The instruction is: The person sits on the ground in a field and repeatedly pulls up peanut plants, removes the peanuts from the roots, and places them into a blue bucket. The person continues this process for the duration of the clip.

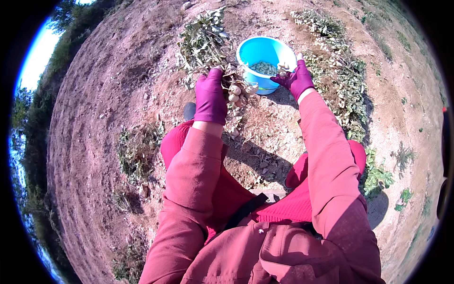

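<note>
My left hand [212,95], in a purple fingerless glove, grips a bunch of uprooted peanut plants [204,42]. Their leafy tops extend away from me, and a cluster of pale peanut pods [235,94] hangs at the right of the hand. At the rim of a blue plastic bucket [262,80], my right hand [296,80], gloved alike, holds a few peanut pods [283,68] at its fingertips. More picked pods [263,67] lie in the bottom of the bucket, which stands upright on the soil.
A long row of dried peanut plants [337,78] lies to the right of the bucket. Smaller plant heaps [136,152] lie on the left. Between my bent legs is bare soil with dry plant bits [262,131]. Green weeds [377,174] grow beside my right knee.
</note>
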A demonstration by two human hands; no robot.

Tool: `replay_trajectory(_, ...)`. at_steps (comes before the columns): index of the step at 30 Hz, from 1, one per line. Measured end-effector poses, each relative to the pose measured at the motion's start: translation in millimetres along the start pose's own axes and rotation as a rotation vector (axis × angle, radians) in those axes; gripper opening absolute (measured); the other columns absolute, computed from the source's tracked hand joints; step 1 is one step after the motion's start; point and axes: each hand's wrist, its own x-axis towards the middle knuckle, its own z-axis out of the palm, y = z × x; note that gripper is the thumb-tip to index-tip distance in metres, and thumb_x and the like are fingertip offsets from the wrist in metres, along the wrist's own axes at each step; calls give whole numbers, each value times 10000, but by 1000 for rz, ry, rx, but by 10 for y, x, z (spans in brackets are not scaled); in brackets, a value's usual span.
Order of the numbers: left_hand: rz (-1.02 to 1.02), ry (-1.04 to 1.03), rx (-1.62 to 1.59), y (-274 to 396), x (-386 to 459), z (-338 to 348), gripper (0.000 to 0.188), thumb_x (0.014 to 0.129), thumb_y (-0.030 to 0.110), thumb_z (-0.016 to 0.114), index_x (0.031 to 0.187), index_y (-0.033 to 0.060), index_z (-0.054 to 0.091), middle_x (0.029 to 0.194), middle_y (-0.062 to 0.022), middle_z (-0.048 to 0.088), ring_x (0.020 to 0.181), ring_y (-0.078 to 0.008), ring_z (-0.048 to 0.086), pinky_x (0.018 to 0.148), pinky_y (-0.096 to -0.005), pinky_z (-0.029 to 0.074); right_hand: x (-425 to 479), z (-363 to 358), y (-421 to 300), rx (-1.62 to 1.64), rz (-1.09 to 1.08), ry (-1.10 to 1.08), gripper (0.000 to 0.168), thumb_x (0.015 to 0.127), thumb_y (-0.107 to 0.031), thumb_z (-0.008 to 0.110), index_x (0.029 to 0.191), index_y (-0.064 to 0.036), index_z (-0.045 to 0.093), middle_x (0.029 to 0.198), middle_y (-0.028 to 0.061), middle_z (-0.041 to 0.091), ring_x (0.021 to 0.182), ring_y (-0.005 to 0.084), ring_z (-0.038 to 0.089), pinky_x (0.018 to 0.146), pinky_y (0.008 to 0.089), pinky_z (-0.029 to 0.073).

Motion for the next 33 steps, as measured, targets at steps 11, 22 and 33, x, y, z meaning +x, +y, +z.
replay_trajectory(11, -115, -127, 83, -99, -36, 174, 323, 899, 256, 401, 859, -29, 548, 701, -153, 606, 482, -232, 565, 392, -347, 481, -810, -198, -173, -683, -57, -299, 241, 878, -282, 536, 968, -63, 581, 901, 53, 632, 728, 142, 614, 599, 270, 505)
replay_trajectory(22, -39, 31, 204, -354, -53, 231, 256, 843, 252, 534, 871, -2, 524, 687, -74, 561, 543, -159, 554, 377, -286, 438, -1248, 8, 378, -896, -322, -571, 195, 833, -223, 631, 867, -37, 580, 751, -43, 522, 703, 33, 439, 639, 213, 383)
replay_trajectory(33, -127, -68, -37, -375, 92, 71, 250, 859, 252, 474, 846, 7, 515, 655, -107, 554, 469, -208, 530, 362, -328, 426, -1225, -278, -48, -154, -88, -280, 126, 817, -211, 521, 875, -101, 536, 859, 28, 595, 729, 133, 585, 532, 270, 480)
